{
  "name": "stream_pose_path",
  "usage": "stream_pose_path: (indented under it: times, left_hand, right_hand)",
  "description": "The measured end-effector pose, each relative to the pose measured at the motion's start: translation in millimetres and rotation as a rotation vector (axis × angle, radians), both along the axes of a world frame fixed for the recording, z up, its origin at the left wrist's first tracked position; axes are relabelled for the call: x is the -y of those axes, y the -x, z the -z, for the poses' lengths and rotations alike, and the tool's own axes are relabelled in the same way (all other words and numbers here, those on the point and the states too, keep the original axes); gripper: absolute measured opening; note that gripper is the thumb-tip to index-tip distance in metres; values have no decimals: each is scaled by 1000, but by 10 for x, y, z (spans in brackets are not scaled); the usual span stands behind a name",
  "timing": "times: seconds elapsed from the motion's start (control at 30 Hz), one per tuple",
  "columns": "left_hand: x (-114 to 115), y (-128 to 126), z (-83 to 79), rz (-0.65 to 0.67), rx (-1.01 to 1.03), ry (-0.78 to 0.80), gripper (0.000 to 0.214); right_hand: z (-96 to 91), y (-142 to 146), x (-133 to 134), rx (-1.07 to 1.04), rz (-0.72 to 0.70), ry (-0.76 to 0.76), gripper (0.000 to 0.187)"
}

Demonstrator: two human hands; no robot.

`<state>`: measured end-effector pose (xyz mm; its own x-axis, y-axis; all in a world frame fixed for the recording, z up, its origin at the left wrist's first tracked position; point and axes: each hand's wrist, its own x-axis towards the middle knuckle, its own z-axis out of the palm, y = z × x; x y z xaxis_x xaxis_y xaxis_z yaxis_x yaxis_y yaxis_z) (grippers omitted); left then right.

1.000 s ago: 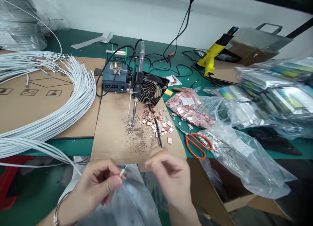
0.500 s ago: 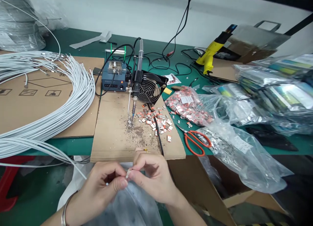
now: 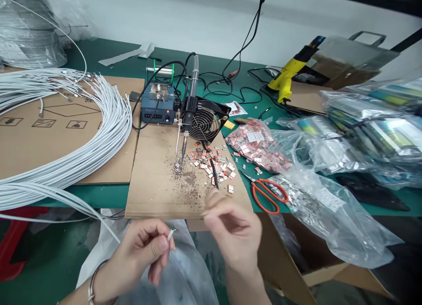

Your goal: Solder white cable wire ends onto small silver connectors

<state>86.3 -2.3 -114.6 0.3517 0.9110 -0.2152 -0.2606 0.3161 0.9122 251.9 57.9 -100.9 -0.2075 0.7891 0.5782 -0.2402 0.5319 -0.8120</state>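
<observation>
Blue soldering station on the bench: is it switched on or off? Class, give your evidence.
On, apparently: the soldering station has a small orange light lit on its front.

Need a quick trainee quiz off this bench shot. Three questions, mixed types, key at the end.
1. Multiple choice: what is pinched in the left hand?
A. a yellow heat gun
B. a white cable
C. a solder reel

2. True or false: in the picture, the orange-handled scissors lie to the right of the fan.

3. Fill in the blank: the bundle of white cables lies mostly on a sheet of ____.

Key: 1. B; 2. True; 3. cardboard
</observation>
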Motion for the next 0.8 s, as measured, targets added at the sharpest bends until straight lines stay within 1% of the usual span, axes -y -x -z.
stream_pose_path:
  times: [0.03, 0.07, 0.1, 0.13, 0.2, 0.27, 0.33, 0.37, 0.4, 0.47, 0.57, 0.63, 0.7, 0.73, 0.77, 0.8]
  left_hand:
    - [-13, 8, -20, 32, 0, 0, 41]
    - [-27, 16, -39, 56, -13, -6, 42]
    - [-38, 24, -56, 78, -35, -14, 42]
    - [-46, 34, -70, 96, -65, -24, 43]
    - [-50, 59, -83, 119, -167, -67, 44]
    - [-42, 90, -80, 133, -330, -155, 44]
    - [-33, 115, -71, 143, -456, -231, 44]
    - [-33, 121, -66, 147, -467, -239, 43]
    - [-36, 120, -63, 152, -427, -223, 42]
    - [-52, 95, -60, 152, -259, -145, 41]
    - [-79, 22, -60, 136, -28, -62, 42]
    - [-77, -20, -53, 113, 41, -68, 42]
    - [-52, -33, -39, 93, 55, -84, 42]
    - [-33, -28, -29, 82, 51, -81, 41]
    - [-15, -17, -19, 68, 46, -69, 40]
    - [2, -3, -10, 52, 45, -56, 39]
  right_hand:
    - [-18, -26, -10, 139, -114, 2, 8]
    - [-33, -38, -16, 263, -216, 13, 14]
    - [-46, -38, -20, 353, -287, 29, 18]
    - [-61, -32, -24, 412, -321, 37, 18]
    - [-103, -18, -39, 495, -327, 25, 8]
    - [-149, -22, -67, 581, -330, -15, 1]
    - [-169, -31, -96, 629, -355, -46, 3]
    - [-159, -27, -105, 609, -368, -52, 3]
    - [-131, -12, -105, 551, -379, -50, 4]
    - [-29, 63, -74, 334, -387, -4, 7]
    - [164, 250, 18, -63, -368, 153, 10]
    - [238, 350, 51, -258, -378, 263, 12]
    - [233, 371, 27, -446, -401, 333, 18]
    - [208, 345, -4, -530, -388, 346, 22]
    - [174, 299, -40, -572, -351, 326, 23]
    - [137, 241, -75, -537, -292, 283, 20]
